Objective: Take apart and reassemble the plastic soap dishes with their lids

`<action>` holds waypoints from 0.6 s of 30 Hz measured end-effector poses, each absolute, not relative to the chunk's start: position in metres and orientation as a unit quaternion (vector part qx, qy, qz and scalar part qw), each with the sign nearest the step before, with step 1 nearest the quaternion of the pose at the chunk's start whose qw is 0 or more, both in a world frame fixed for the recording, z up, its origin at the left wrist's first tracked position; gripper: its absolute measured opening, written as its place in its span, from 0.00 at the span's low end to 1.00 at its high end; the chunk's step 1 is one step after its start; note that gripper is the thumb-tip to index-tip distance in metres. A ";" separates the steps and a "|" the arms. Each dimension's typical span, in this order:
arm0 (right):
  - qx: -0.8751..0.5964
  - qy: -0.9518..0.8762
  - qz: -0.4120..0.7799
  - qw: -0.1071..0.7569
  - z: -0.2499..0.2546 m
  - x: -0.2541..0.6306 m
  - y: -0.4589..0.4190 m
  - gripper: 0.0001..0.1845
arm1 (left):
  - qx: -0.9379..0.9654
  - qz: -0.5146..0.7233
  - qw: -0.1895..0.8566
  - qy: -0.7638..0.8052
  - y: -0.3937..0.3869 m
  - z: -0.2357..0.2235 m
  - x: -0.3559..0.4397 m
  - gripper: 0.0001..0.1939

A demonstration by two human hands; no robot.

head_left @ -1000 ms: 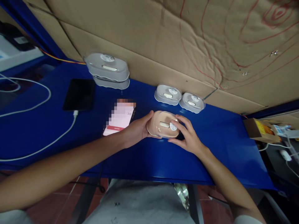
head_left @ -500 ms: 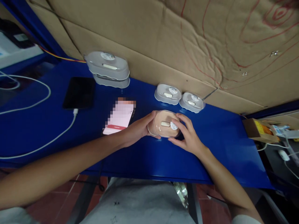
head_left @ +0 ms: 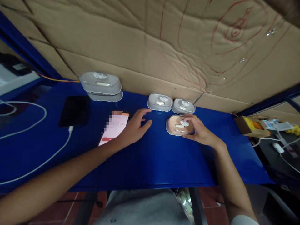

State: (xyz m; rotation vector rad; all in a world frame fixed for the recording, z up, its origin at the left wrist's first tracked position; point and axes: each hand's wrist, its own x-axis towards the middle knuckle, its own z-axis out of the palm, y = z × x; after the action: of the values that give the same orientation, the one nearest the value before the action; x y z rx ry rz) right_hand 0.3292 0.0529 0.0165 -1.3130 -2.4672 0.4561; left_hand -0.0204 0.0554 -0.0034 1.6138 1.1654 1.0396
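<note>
My right hand [head_left: 197, 131] grips the right end of a small oval peach-coloured box [head_left: 174, 125] with a clear lid, a pale bar-shaped tab and a round white label. The box is at the middle right of the blue table, just in front of two similar grey boxes, a left one [head_left: 154, 101] and a right one [head_left: 178, 107]. My left hand [head_left: 138, 125] is off the box, fingers apart and empty, held over the table beside a phone [head_left: 118, 126] with a lit pink and white screen.
Larger grey lidded boxes [head_left: 100, 86] are stacked at the back left against a cardboard wall [head_left: 117, 37] marked with red lines. Left of the phone lies a black device [head_left: 75, 111] with a white cable [head_left: 56, 156] plugged in. A carton [head_left: 252, 126] stands beyond the table's right end.
My left hand has let go of the peach-coloured box and moved left, its fingers opening. The box, held by my right hand, has shifted right, closer to the small grey boxes.
</note>
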 end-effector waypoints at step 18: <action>-0.672 -0.702 -0.061 0.227 -0.067 0.471 0.107 0.34 | 0.855 0.252 0.135 0.432 0.094 -0.016 -0.043 0.22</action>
State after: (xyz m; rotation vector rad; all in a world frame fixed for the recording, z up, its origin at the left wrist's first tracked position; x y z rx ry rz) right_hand 0.4714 0.1067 -0.0670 -1.8523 -1.9348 -0.1690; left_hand -0.0428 0.0938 -0.0163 2.4792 1.2519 0.7295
